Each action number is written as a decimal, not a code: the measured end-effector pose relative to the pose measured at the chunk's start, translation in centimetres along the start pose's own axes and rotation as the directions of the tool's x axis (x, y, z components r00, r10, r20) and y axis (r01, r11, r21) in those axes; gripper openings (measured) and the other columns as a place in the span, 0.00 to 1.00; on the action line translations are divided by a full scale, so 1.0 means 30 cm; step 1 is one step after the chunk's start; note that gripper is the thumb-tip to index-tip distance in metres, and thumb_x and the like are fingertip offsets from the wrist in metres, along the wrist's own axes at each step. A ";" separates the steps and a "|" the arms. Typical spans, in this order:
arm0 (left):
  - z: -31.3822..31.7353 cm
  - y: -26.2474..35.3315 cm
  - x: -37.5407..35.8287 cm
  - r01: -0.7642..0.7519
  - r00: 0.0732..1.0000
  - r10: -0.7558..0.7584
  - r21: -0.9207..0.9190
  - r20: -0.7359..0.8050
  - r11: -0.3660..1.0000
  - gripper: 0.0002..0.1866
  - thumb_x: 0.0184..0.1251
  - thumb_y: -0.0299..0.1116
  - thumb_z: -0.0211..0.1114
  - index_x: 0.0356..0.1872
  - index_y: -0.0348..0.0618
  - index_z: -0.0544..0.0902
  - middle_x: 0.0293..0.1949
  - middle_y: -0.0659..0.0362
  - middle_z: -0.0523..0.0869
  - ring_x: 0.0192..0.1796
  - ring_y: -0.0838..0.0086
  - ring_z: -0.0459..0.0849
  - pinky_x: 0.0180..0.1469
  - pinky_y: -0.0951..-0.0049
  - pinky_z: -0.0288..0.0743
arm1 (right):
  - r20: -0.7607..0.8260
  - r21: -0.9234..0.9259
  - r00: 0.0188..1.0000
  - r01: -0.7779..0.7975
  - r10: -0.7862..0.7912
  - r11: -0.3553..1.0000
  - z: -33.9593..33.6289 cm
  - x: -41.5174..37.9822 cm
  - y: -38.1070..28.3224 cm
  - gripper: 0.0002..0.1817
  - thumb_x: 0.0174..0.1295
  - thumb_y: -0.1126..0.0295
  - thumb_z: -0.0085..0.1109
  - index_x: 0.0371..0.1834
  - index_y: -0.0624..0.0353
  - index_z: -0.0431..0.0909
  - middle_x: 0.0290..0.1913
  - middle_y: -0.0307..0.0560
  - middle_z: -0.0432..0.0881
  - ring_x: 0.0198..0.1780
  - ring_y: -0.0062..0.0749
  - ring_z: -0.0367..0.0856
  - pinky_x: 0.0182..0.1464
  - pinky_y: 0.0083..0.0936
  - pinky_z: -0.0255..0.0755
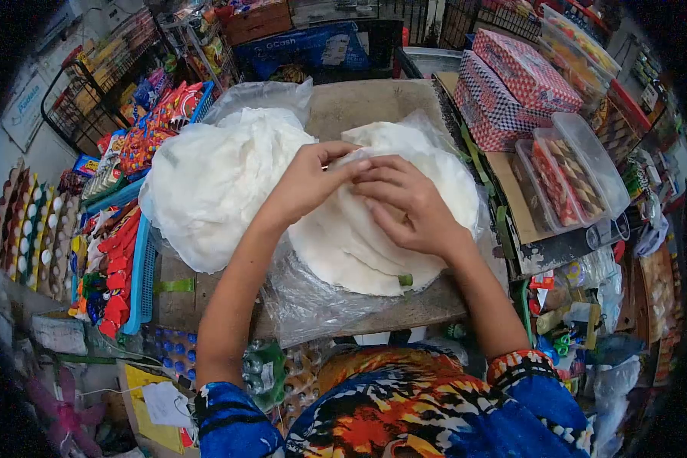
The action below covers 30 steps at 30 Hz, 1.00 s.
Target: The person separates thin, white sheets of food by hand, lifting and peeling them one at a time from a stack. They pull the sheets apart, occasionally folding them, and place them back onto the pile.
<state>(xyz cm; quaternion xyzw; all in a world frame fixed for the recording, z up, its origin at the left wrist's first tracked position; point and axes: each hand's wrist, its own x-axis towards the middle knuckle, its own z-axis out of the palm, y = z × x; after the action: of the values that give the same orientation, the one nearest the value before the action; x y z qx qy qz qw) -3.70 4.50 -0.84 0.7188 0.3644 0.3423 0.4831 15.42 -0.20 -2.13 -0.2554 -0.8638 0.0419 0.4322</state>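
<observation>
Two piles of thin, round white sheets, looking like spring roll wrappers, lie on a worn table (427, 320). Loose, crumpled sheets form the left pile (214, 183); the right stack (351, 256) is flatter and rests on clear plastic (313, 305). Over the far part of the right stack, my left hand (311, 179) pinches the thin edge of a sheet between thumb and fingers. My right hand (416, 204) meets it there, its fingers curled and closed at the same edge. A small green piece (405, 280) sits at the stack's near rim.
Blue baskets (140, 267) of packaged snacks border the table's left. Checkered boxes (511, 91) and clear plastic tubs (569, 172) stand at the right. Egg trays (34, 229) are at far left. Bottles (267, 374) stand below the near edge.
</observation>
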 end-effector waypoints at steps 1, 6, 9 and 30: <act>-0.014 -0.009 0.002 0.001 1.000 -0.001 0.004 0.002 1.000 0.17 0.65 0.37 0.64 0.48 0.34 0.81 0.40 0.61 0.84 0.43 0.82 0.78 0.47 0.81 0.71 | -0.004 0.001 1.000 -0.001 0.001 1.000 -0.004 -0.005 0.001 0.13 0.49 0.74 0.64 0.40 0.61 0.79 0.43 0.49 0.78 0.50 0.47 0.75 0.52 0.38 0.70; -0.029 -0.004 0.001 0.001 0.995 0.004 -0.053 0.095 0.999 0.11 0.66 0.31 0.63 0.44 0.35 0.82 0.39 0.64 0.84 0.41 0.84 0.77 0.45 0.82 0.71 | -0.285 -0.114 0.943 -0.212 0.173 0.971 -0.045 0.027 -0.017 0.15 0.50 0.74 0.65 0.44 0.57 0.80 0.44 0.49 0.79 0.51 0.46 0.74 0.56 0.40 0.67; 0.000 0.028 -0.014 -0.004 0.992 0.017 -0.107 0.122 0.994 0.12 0.66 0.30 0.63 0.46 0.35 0.81 0.40 0.64 0.84 0.42 0.84 0.78 0.46 0.80 0.72 | -0.259 -0.234 0.955 -0.207 0.144 0.950 -0.061 0.018 0.000 0.14 0.49 0.71 0.68 0.40 0.57 0.80 0.39 0.46 0.79 0.46 0.42 0.75 0.51 0.38 0.66; 0.037 0.076 -0.049 -0.073 0.996 0.066 0.116 0.061 0.991 0.08 0.62 0.28 0.63 0.39 0.34 0.81 0.33 0.65 0.83 0.37 0.84 0.77 0.41 0.81 0.71 | -0.512 0.004 0.725 -0.534 0.460 0.846 -0.070 -0.009 0.056 0.08 0.45 0.75 0.64 0.22 0.63 0.73 0.20 0.45 0.77 0.26 0.30 0.78 0.36 0.26 0.70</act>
<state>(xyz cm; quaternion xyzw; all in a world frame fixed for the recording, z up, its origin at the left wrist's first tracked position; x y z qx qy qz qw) -3.07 2.13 0.78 0.7679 0.3448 0.3159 0.4376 17.85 0.81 -1.52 -0.5101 -0.6237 0.0274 0.5916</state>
